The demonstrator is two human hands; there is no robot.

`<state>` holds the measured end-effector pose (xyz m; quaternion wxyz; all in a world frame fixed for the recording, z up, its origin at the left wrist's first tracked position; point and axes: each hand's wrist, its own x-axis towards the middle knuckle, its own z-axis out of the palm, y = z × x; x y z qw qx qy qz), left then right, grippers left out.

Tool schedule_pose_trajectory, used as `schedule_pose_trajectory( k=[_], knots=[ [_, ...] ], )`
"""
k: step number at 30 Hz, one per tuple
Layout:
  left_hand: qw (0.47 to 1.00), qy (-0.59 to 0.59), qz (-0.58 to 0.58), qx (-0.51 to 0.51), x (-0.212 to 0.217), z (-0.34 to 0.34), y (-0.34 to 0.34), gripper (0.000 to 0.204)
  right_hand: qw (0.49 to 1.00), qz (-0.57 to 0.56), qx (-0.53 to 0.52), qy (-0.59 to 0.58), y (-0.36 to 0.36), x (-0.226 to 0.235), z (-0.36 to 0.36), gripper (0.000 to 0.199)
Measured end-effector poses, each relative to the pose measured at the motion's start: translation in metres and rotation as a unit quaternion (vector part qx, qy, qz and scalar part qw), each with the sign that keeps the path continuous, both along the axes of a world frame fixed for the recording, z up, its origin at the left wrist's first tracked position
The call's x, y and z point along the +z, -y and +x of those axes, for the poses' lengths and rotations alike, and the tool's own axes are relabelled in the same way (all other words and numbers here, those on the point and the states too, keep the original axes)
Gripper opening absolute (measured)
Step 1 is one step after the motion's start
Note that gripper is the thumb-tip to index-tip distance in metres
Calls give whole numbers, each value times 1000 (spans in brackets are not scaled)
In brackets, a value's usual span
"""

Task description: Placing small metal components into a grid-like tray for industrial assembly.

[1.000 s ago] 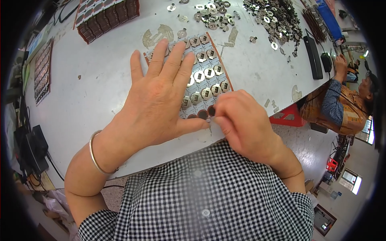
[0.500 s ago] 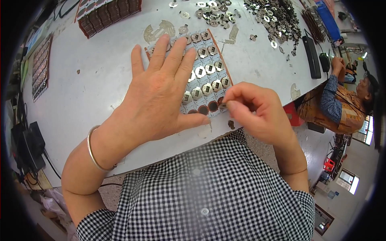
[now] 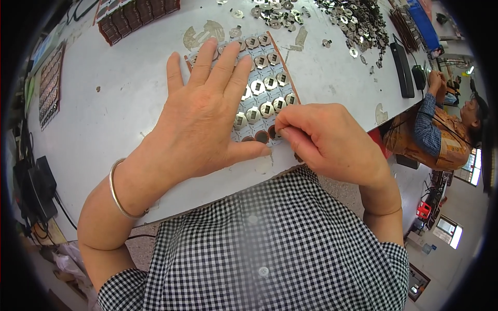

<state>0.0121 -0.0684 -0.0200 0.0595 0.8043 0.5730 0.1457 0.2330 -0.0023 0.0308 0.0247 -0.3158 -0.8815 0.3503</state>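
Left hand [image 3: 205,119] flat, fingers spread, pressing down a pale sheet [image 3: 264,85] gridded with shiny round metal discs on the white table [image 3: 124,103]. Right hand [image 3: 327,140] pinched at the sheet's near edge, fingertips closed on something too small to tell. Loose heap of glinting metal parts [image 3: 358,20] farther back.

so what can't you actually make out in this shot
- Left part of the sheet of round metal discs: head view, covered by the flat left hand.
- What the right hand pinches: hidden by its own fingertips.
- Loose metal parts at the far edge: too small, bent by fisheye.
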Motion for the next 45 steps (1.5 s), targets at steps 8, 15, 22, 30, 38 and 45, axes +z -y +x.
schedule_pose_trajectory(
  k=[8, 15, 22, 30, 38, 45],
  knots=[
    [1000, -1, 3, 4, 0, 1, 0, 117, 996, 54, 55, 35, -2, 0, -7, 7],
    [1000, 5, 9, 6, 0, 0, 1, 117, 988, 145, 24, -55, 13, -19, -1, 19],
    [1000, -2, 10, 1, -1, -1, 1, 118, 961, 218, -59, -159, 23, -43, 14, 31],
    [1000, -13, -5, 1, 5, 0, -3, 119, 956, 237, -44, -168, 25, -43, 15, 34],
    [999, -22, -27, -8, 12, -2, -3, 119, 957, 223, -17, -187, 4, -37, 22, 34],
    [998, -19, -55, -10, 15, -3, -4, 120, 912, 353, -169, -123, -101, -46, 44, 25]
  ],
)
